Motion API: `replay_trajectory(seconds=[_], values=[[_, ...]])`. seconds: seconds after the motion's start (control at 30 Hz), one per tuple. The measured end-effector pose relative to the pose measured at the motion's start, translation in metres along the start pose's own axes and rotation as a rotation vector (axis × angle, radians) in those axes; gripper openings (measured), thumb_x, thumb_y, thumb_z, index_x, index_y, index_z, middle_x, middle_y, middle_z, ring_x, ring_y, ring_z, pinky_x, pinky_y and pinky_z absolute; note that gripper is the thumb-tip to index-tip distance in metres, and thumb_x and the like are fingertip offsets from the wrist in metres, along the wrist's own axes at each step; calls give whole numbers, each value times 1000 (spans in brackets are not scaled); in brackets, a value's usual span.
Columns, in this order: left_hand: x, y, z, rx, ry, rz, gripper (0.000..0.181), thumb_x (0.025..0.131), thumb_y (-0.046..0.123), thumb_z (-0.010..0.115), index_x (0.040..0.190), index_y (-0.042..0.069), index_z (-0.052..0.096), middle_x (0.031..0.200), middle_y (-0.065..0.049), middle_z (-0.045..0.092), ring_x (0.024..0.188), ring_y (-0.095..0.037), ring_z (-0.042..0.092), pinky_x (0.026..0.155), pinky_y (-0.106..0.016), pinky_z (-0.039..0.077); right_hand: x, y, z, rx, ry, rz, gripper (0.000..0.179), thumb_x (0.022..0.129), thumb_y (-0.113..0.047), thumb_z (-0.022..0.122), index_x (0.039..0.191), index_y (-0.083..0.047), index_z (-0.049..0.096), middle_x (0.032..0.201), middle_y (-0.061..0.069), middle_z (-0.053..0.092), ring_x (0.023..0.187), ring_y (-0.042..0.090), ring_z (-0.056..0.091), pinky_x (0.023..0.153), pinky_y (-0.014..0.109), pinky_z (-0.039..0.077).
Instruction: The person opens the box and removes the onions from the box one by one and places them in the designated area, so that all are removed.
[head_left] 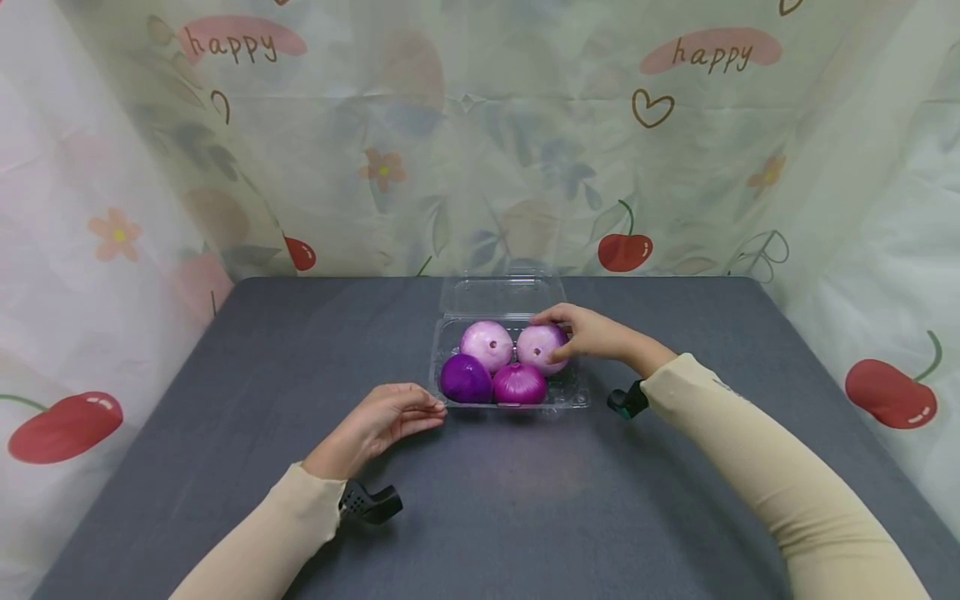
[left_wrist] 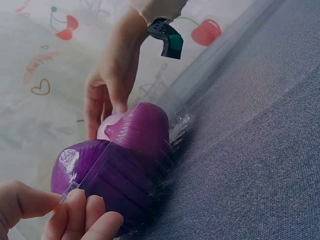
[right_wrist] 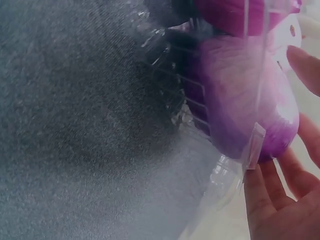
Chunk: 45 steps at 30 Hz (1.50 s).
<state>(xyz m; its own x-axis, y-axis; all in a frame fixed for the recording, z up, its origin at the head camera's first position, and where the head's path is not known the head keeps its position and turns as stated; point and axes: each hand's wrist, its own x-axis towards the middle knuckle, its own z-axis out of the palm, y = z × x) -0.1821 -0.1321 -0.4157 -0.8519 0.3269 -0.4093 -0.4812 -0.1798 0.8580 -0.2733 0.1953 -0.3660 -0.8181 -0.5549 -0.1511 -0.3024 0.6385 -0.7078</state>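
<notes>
A clear plastic clamshell box (head_left: 583, 392) stands with its lid (head_left: 502, 296) raised at the back. Inside are two pale purple onions, back left (head_left: 480, 340) and back right (head_left: 534, 340), a dark purple onion (head_left: 465, 380) at front left and a magenta onion (head_left: 520, 385) at front right. My left hand (head_left: 386, 419) pinches the box's front left corner between thumb and fingers, also seen in the left wrist view. My right hand (head_left: 592, 335) curves round the back right onion, thumb in front and fingers behind; the right wrist view shows fingertips (right_wrist: 270, 172) against its side.
Dark grey cloth covers the table (head_left: 480, 517). A printed curtain (head_left: 480, 167) with cherries and flowers hangs behind and at both sides. Black cameras sit on the left wrist (head_left: 371, 503) and right wrist (head_left: 628, 401).
</notes>
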Motion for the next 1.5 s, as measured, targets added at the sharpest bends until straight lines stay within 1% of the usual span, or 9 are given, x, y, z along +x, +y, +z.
replay_trajectory(seconds=[0.1,0.23,0.4,0.57,0.83,0.97,1.13,1.27,1.5], values=[[0,1,0,-10,13,-8,17,91,-4,53,82,2,65,86,-10,69,85,-18,69,84,-33,59,0,0,1,-61,-6,-21,62,78,-6,75,136,-6,53,140,17,44,122,32,45,103,49,45],[-1,1,1,-13,15,-10,17,91,-4,53,82,3,66,86,-10,70,85,-18,69,84,-33,59,2,2,2,-111,-8,-49,67,74,-5,79,136,-7,53,138,17,44,121,33,46,102,49,46],[0,1,1,-1,17,-7,17,91,-4,54,83,3,67,86,-10,69,85,-18,69,84,-32,60,2,3,6,-174,14,-78,72,70,-4,81,136,-6,52,138,16,45,124,35,43,102,51,46],[-1,0,1,4,20,-6,14,91,-4,55,85,1,67,87,-11,69,85,-19,69,84,-32,60,2,3,9,-229,28,-70,75,70,-3,81,139,-8,50,137,16,42,127,37,37,101,53,45],[0,0,0,5,22,-9,15,91,-4,54,83,2,66,87,-10,70,85,-19,69,84,-33,59,1,5,11,-290,57,-101,74,70,-5,82,137,-10,52,130,15,43,123,35,39,98,50,47],[0,1,1,8,25,-12,16,91,-3,54,82,3,66,86,-10,70,85,-18,70,84,-34,60,-1,8,10,-302,72,-139,73,69,-7,84,135,-10,53,128,14,44,122,35,40,97,50,48],[1,1,2,10,38,-14,14,91,-3,54,85,1,66,87,-11,70,85,-19,69,84,-34,59,-3,10,10,-310,88,-177,73,68,-8,84,134,-8,53,127,15,44,121,34,40,98,49,47],[1,1,3,12,45,-13,13,91,-3,54,87,0,66,88,-11,69,86,-19,69,85,-34,59,-4,8,11,-297,80,-170,74,69,-7,84,136,-7,52,127,15,43,122,34,40,100,49,46],[0,0,1,9,22,-1,18,92,-4,53,81,3,66,85,-10,70,84,-18,70,83,-33,60,-4,6,12,-313,51,-143,78,69,-6,84,139,-7,49,130,15,44,123,35,39,98,51,48]])
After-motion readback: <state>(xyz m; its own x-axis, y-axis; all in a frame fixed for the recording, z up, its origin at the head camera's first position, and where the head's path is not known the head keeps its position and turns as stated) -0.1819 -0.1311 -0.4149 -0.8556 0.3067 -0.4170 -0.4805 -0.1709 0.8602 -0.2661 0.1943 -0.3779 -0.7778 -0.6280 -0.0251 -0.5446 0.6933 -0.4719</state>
